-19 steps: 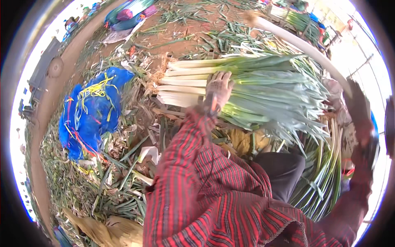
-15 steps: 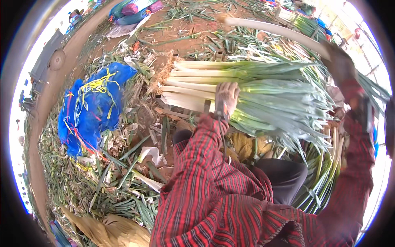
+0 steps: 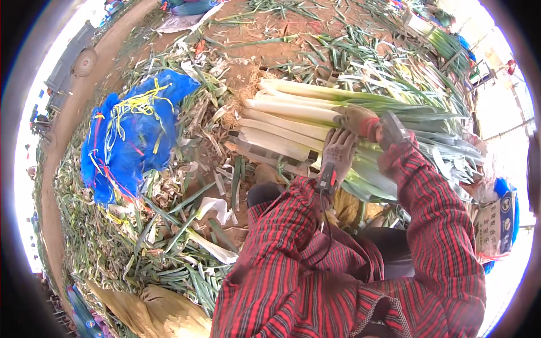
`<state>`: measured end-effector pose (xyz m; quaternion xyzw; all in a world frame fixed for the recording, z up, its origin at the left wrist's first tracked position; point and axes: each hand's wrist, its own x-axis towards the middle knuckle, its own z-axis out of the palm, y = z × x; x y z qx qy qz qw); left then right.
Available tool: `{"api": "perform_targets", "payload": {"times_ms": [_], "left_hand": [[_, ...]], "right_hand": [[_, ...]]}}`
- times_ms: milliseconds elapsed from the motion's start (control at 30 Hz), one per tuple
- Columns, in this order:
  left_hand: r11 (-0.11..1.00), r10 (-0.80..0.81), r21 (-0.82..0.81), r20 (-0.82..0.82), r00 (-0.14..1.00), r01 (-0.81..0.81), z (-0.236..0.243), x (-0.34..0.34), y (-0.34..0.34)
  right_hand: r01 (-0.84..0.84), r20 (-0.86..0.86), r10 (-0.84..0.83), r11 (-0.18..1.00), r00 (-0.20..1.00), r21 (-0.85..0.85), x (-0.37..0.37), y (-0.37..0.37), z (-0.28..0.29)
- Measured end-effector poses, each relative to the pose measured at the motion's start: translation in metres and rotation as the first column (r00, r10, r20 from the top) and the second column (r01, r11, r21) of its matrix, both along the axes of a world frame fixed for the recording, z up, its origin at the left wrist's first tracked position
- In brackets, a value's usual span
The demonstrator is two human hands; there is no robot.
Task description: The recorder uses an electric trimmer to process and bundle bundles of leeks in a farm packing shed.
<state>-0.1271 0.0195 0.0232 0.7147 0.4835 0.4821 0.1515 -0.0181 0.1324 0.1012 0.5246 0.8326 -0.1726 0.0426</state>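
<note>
A row of leeks (image 3: 276,127) lies side by side before me, white stalks and roots to the left, green leaves to the right. Wooden slats (image 3: 270,158) show beneath the near side. My left hand (image 3: 340,151), in a pale work glove, is closed over the near stalks where white turns green. Just beyond it, my gloved right hand (image 3: 358,120) wraps round a leek on top of the row; its fingertips are partly hidden. A device with a cable (image 3: 327,179) is strapped to my left wrist, and a grey one (image 3: 394,128) to my right.
To the left lies blue netting (image 3: 132,135) with yellow and red ties. Leaf scraps (image 3: 112,248) cover the ground around it. A tan sheet (image 3: 158,312) is at the lower left, a printed sack (image 3: 495,228) at the right. More bundled leeks (image 3: 445,42) lie far right.
My right hand has swung down and left from the raised right side, bringing a leek onto the row. My left hand stays on the stalks, and the whole view has shifted slightly.
</note>
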Motion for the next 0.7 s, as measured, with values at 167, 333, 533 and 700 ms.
{"api": "perform_targets", "payload": {"times_ms": [167, 333, 533, 700], "left_hand": [[0.891, -0.037, -0.364, 0.537, 0.843, 0.271, 0.007, -0.026, 0.01], [0.984, 0.177, 0.007, 0.027, 0.984, -0.177, 0.008, -0.101, 0.076], [1.0, -0.01, 0.004, -0.332, 0.943, 0.013, -0.032, -0.16, 0.097], [0.999, 0.043, 0.004, -0.309, 0.95, -0.044, -0.05, -0.151, 0.094]], "right_hand": [[0.009, 0.061, -0.006, 0.999, 0.998, -0.048, -0.003, -0.01, -0.003], [0.051, 0.143, -0.054, 0.998, 0.988, 0.021, -0.01, -0.026, -0.004], [-0.067, 0.246, 0.05, 0.996, 0.968, 0.062, -0.015, -0.049, 0.041], [-0.13, 0.397, 0.069, 0.983, 0.915, 0.129, 0.036, -0.079, 0.056]]}}
